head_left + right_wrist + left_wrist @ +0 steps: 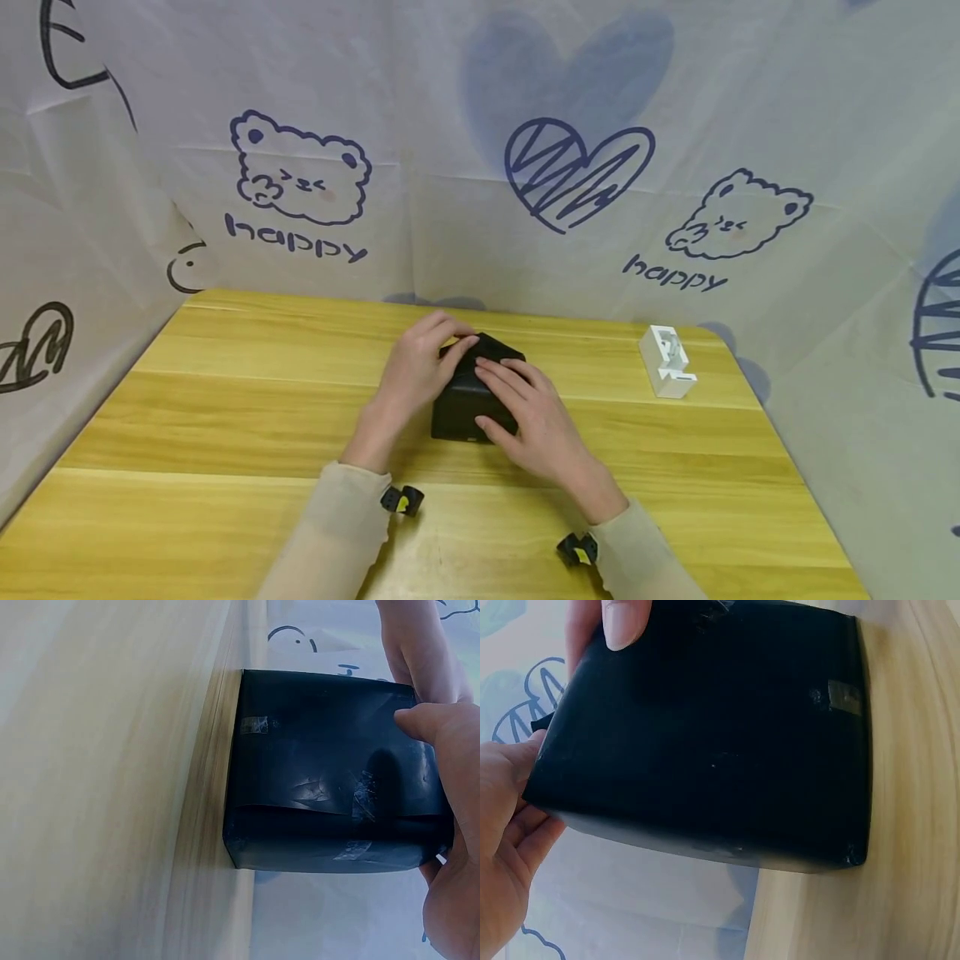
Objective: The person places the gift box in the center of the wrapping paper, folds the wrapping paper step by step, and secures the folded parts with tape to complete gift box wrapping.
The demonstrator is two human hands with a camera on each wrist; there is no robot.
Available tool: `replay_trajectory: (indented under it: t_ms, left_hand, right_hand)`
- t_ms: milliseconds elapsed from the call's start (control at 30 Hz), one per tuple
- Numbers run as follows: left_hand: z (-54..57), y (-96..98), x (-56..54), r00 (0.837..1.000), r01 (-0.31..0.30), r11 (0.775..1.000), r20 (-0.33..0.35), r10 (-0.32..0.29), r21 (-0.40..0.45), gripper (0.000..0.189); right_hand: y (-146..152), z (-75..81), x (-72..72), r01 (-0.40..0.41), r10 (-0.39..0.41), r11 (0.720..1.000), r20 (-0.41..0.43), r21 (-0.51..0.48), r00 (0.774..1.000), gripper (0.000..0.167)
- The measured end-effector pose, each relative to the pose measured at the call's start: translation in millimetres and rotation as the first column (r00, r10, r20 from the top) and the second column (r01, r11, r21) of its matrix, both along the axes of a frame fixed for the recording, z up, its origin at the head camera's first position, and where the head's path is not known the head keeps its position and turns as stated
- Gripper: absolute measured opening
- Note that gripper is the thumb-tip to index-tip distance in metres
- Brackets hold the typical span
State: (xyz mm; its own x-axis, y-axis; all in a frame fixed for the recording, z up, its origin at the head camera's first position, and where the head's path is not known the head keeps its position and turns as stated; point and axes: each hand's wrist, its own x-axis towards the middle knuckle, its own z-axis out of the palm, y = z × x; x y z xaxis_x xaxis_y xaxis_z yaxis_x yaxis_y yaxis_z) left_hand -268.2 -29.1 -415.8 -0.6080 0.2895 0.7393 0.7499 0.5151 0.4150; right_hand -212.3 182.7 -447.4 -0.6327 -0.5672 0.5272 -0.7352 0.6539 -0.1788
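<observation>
A black box (pixel 459 414) with a smooth skin, like a wrapping, stands on the table between both hands. Bits of clear tape (pixel 255 725) show on its sides in the wrist views. My left hand (pixel 412 367) is at the upper left edge, thumb and fingertips pinching there; a small black corner (pixel 543 721) sticks out beside these fingers in the left wrist view. My right hand (pixel 536 421) holds the right side, with its fingers over the top and its thumb on the near face. The hands partly hide the top.
A white block-shaped piece (pixel 666 362) with a recess lies at the back right of the wooden table (pixel 247 417). A pale cloth (pixel 450 208) with printed hearts and bears hangs behind the table's far edge. Both wrists carry small black cameras (pixel 402 500).
</observation>
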Motion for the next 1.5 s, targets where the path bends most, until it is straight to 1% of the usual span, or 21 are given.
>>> replay_trajectory:
  t_ms: [167, 333, 567, 800, 900, 967, 1067, 1133, 1233, 1300, 1400, 1500]
  left_hand:
    - [0.2, 3.5, 1.7, 1.000, 0.001, 1.000, 0.012, -0.001, 0.027, 0.009]
    - [0.3, 7.0, 3.3, 0.999, -0.005, 0.998, 0.039, 0.002, 0.070, 0.009]
    - [0.9, 9.0, 6.0, 0.997, -0.005, 0.995, 0.077, -0.002, 0.098, 0.011]
    - [1.8, 10.9, 8.7, 0.998, -0.004, 0.996, 0.070, -0.003, 0.091, 0.010]
    - [2.1, 8.3, 8.5, 0.995, 0.000, 0.997, 0.098, -0.007, 0.074, 0.014]
    - [2.5, 4.3, 8.6, 0.991, -0.005, 0.999, 0.134, -0.002, 0.049, 0.018]
    - [1.9, -3.5, 8.2, 0.981, -0.032, 0.999, 0.192, 0.032, 0.000, 0.021]
    - [1.3, -8.8, 8.0, 0.974, -0.049, 0.999, 0.219, 0.053, -0.022, 0.021]
    - [0.5, -15.1, 7.6, 0.970, -0.054, 0.998, 0.237, 0.061, -0.036, 0.019]
    - [0.9, -18.3, 8.9, 0.969, -0.044, 0.998, 0.243, 0.053, -0.042, 0.019]
    - [0.8, -22.1, 13.9, 0.962, -0.025, 0.997, 0.269, 0.044, -0.072, 0.023]
    - [0.6, -25.1, 20.1, 0.951, 0.009, 0.995, 0.308, 0.023, -0.104, 0.031]
  right_hand:
    - [0.9, -0.3, 0.3, -0.003, 0.003, 1.000, -0.014, -0.001, 1.000, 0.060]
    - [1.7, -1.1, 0.5, -0.007, 0.007, 1.000, -0.033, 0.003, 0.999, 0.059]
    - [2.4, -1.6, 1.6, -0.014, 0.014, 1.000, -0.050, 0.002, 0.999, 0.057]
    - [2.0, -0.4, 3.4, -0.004, 0.004, 1.000, -0.014, 0.004, 1.000, 0.057]
    - [2.1, -0.2, 2.8, -0.003, 0.003, 1.000, -0.018, -0.002, 1.000, 0.058]
    - [2.1, -0.1, 2.3, -0.001, 0.001, 1.000, -0.019, -0.004, 1.000, 0.058]
    - [2.1, -0.2, 1.3, 0.003, -0.003, 1.000, -0.014, -0.002, 1.000, 0.060]
    - [2.0, 0.1, 0.6, 0.007, -0.007, 1.000, 0.000, 0.002, 1.000, 0.060]
    - [1.9, 0.9, -1.2, 0.015, -0.015, 1.000, 0.024, 0.007, 1.000, 0.060]
    - [1.5, 2.0, -2.2, 0.021, -0.021, 1.000, 0.036, 0.011, 0.999, 0.060]
    - [1.6, 2.6, -1.9, 0.025, -0.025, 1.000, 0.049, 0.014, 0.998, 0.061]
    - [2.5, 0.1, -1.7, 0.014, -0.014, 1.000, 0.019, -0.006, 1.000, 0.060]
